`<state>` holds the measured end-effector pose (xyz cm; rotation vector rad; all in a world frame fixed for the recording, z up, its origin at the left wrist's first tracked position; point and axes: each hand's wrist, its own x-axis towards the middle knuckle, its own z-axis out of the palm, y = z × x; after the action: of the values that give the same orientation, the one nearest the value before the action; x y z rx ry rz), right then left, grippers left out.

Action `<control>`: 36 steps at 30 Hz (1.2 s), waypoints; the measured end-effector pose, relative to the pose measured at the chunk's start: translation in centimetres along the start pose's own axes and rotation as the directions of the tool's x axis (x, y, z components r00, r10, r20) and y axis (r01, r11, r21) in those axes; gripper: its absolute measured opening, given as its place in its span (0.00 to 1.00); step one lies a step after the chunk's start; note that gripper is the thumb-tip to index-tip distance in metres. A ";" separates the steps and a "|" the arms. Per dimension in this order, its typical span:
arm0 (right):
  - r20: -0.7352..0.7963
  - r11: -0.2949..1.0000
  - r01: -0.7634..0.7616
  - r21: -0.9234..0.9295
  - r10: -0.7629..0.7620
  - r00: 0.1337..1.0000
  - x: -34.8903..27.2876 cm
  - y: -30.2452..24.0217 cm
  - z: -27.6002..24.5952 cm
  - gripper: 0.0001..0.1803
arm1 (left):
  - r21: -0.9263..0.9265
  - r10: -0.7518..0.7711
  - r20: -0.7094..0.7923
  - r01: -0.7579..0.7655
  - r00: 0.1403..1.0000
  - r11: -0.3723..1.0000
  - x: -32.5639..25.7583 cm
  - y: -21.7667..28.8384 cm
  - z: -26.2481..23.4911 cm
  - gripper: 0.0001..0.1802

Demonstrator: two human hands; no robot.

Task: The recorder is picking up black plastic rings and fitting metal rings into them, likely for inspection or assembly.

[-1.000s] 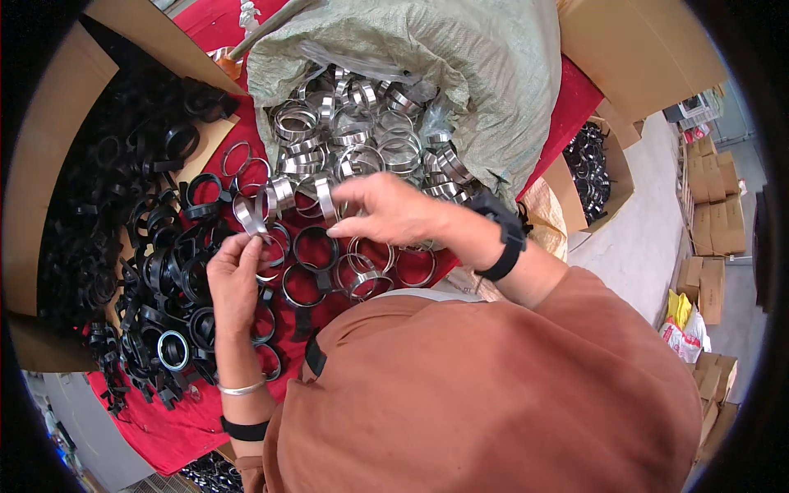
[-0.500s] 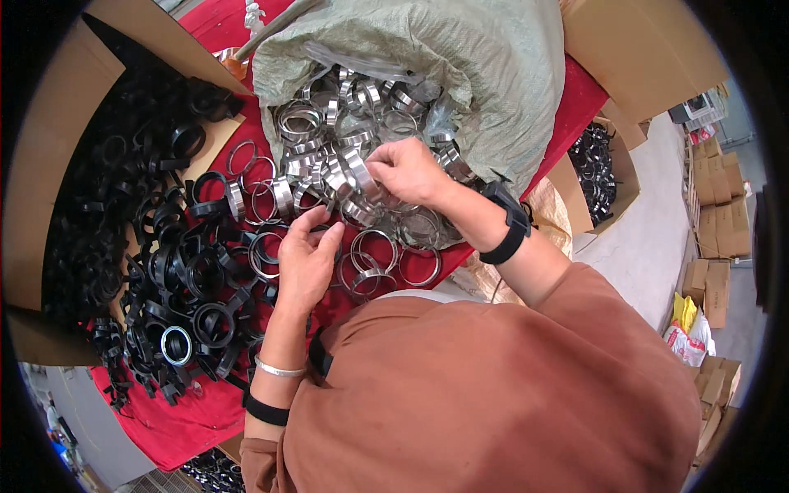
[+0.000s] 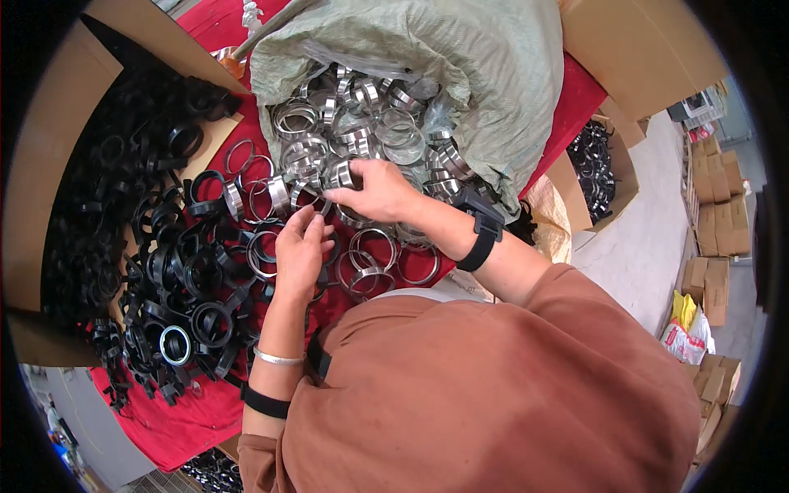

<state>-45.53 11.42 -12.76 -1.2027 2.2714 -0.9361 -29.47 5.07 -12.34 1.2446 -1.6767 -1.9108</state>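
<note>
Silvery metal rings point(image 3: 304, 152) spill in a heap from the mouth of a pale green woven sack point(image 3: 493, 90). My right hand point(image 3: 380, 193) is closed on a metal ring point(image 3: 338, 174) at the heap's near edge, its thumb below and its fingers on the right side. Just left and nearer to me, my left hand point(image 3: 301, 253) is open, with bent fingers slightly apart and nothing visible in them. Beside it lie thin metal rings point(image 3: 265, 253) and a pile of black ring-shaped parts with arms point(image 3: 212, 324). Its palm side is partly hidden.
A red cloth point(image 3: 177, 431) covers the table. At the left, a cardboard box point(image 3: 70, 90) lies open with many black parts point(image 3: 90, 222) inside. Another carton point(image 3: 629, 185) of dark parts stands on the floor at right, and stacked cartons point(image 3: 723, 214) are farther off.
My right hand has shifted left and slightly nearer, uncovering rings in the sack's middle. My left hand has moved slightly left, and its thumb has come closer to its fingers.
</note>
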 end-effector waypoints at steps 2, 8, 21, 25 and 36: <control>0.175 0.972 0.065 0.225 -0.106 0.979 -0.4 0.2 0.3 0.23 | -0.100 -0.068 0.041 0.071 0.997 0.992 0.3 -0.1 0.1 0.22; 0.359 0.877 -0.018 0.480 -0.177 0.917 -1.3 -0.2 -0.5 0.15 | -0.238 0.081 0.063 -0.064 0.995 0.969 -0.5 0.7 0.5 0.14; -0.106 0.900 0.249 -0.359 -0.304 0.947 -1.4 -1.4 -4.1 0.19 | -0.484 0.181 0.072 -0.124 0.981 0.866 -1.8 1.6 -3.1 0.06; 0.036 0.916 0.272 0.294 -0.295 0.955 -2.0 -3.0 -2.7 0.13 | -0.570 0.166 0.160 -0.046 0.973 0.821 -2.3 2.0 -2.5 0.08; 0.263 0.804 0.216 0.554 -0.416 0.871 -2.5 -3.7 -3.6 0.08 | -0.271 0.264 0.153 -0.216 0.952 0.938 -3.3 1.8 -2.7 0.06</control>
<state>-44.25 13.36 -7.52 -1.3904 1.4112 -1.2125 -26.06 5.21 -9.23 0.7467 -1.5286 -2.0580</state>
